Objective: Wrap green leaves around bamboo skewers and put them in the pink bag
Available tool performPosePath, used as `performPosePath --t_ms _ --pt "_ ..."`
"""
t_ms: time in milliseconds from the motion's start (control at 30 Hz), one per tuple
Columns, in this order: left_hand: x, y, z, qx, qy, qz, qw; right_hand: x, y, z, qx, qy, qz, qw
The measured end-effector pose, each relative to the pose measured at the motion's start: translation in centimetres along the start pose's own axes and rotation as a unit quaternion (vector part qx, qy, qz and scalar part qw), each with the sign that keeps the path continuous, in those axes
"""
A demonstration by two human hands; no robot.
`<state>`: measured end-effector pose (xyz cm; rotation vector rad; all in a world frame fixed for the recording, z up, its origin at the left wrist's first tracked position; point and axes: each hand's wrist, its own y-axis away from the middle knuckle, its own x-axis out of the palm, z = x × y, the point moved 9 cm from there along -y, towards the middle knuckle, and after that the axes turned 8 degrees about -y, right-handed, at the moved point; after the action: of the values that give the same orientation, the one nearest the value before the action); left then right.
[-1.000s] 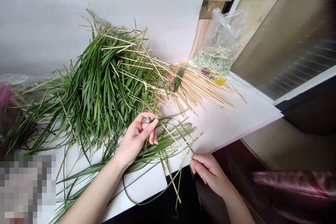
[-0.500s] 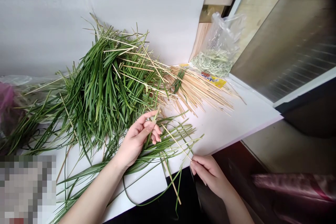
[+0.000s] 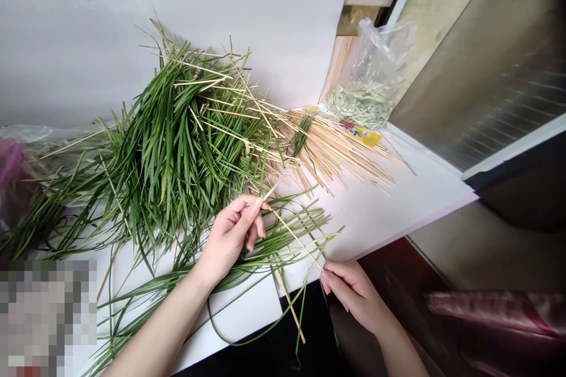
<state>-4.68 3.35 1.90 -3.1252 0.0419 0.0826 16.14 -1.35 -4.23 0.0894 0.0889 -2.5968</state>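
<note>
My left hand (image 3: 230, 238) pinches a chive whose pale end (image 3: 271, 191) sticks out past the thumb and forefinger. In the fingers of my right hand (image 3: 356, 294) is a thin bamboo skewer (image 3: 297, 239), slanting up to the left. Its far end reaches my left fingertips; whether it has pierced the chive I cannot tell. Loose chives (image 3: 305, 221) lie beneath and beside my left hand. Behind it rises a big heap of chives (image 3: 170, 147) with several skewers across it.
Many skewers (image 3: 345, 156) lie spread on the white table (image 3: 398, 200), near yellow printed wrapping (image 3: 369, 138). A clear bag (image 3: 382, 65) of pale green pieces stands at the back right. Another skewer (image 3: 292, 312) juts over the front edge. White boards (image 3: 247, 23) stand behind.
My left hand has shifted slightly down, and the chive's pale end now tilts to the right, close to the skewer's far end. My right hand has hardly moved.
</note>
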Motion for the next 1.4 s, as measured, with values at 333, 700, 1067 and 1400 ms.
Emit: performPosePath --t_ms 333,700,1067,1400 --pt "-0.4 -0.4 1.8 -0.059 0.130 -0.032 0.989 0.0 0.1 0.1 -0.005 0.005 0.000 1.000" --pt "0.7 -0.4 2.0 -0.084 0.152 0.001 0.985 -0.1 0.0 0.1 -0.005 0.014 0.001 1.000" --pt "1.1 -0.3 2.1 -0.089 0.182 0.023 0.979 -0.1 0.2 0.0 -0.011 0.007 0.001 1.000" --pt "1.0 -0.3 2.3 -0.081 0.175 0.030 0.981 -0.1 0.1 0.0 -0.011 0.004 0.003 1.000"
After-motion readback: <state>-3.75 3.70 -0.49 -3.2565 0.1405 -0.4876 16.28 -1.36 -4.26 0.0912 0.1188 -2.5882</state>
